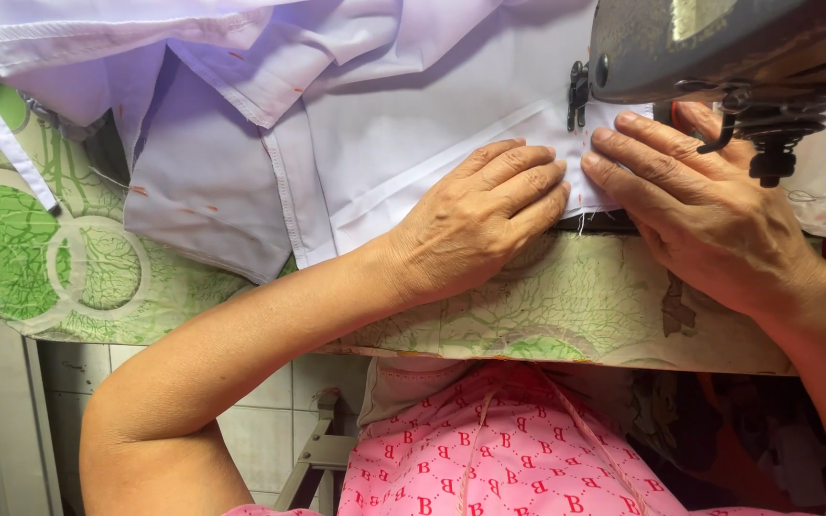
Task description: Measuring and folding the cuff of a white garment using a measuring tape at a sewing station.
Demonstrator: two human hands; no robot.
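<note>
Both my hands, L (475,215) & R (695,205), fingers together, flat on white fabric (403,115): thin, soft, slippery—press near hem by machine (719,48).

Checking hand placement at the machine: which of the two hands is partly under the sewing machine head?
The right hand: its fingertips reach beneath the grey sewing machine head. The left hand lies flat on the white fabric, clear of it.
</note>
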